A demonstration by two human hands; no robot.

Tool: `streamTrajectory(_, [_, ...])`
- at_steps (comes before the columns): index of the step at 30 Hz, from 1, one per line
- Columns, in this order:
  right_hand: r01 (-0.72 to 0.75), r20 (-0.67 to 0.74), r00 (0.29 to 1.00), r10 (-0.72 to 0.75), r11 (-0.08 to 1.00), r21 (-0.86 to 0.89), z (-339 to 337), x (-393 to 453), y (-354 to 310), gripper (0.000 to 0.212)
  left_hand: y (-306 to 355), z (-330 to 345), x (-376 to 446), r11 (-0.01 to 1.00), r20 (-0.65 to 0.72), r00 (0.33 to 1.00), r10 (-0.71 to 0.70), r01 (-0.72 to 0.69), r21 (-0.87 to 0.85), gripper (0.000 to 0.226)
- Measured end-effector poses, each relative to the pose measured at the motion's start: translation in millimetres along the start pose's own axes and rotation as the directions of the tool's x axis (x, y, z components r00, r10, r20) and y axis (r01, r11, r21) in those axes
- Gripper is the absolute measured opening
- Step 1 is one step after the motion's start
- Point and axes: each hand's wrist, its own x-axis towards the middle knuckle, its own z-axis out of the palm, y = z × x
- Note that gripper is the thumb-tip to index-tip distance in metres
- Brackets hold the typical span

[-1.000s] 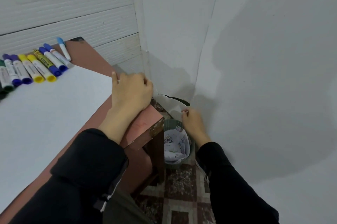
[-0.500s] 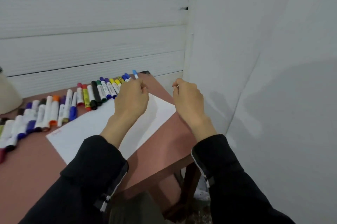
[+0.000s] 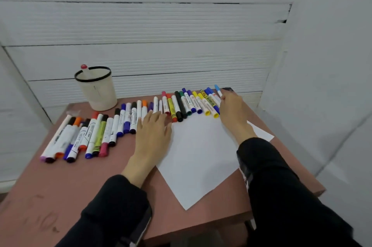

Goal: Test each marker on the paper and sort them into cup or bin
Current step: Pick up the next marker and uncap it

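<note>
A long row of capped markers [image 3: 128,118] in many colours lies across the back of the table. In front of it lies a white sheet of paper [image 3: 201,158]. My left hand [image 3: 153,134] rests flat, fingers apart, on the paper's left edge, fingertips touching the middle markers. At the row's right end my right hand [image 3: 231,112] curls its fingers onto the near end of the light-blue marker [image 3: 217,90], which still lies on the table. A white cup [image 3: 96,91] with a black rim stands at the back left and holds one red-capped marker [image 3: 85,69]. The bin is out of view.
The reddish-brown table [image 3: 70,186] ends close behind the markers at a white slatted wall. A white wall runs along the table's right side. The table's right edge lies just beyond the paper's corner.
My view has swung up and left from the floor bin to the whole table. My right hand came up from the bin to the light-blue marker. My left hand opened flat on the paper.
</note>
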Motion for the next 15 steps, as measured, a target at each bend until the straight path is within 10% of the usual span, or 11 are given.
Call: streamTrajectory(15, [-0.235,0.188,0.949,0.254,0.965,-0.118,12,56,-3,0.029,-2,7,1,1.000,0.035,0.999,-0.028,0.028,-0.006,0.039])
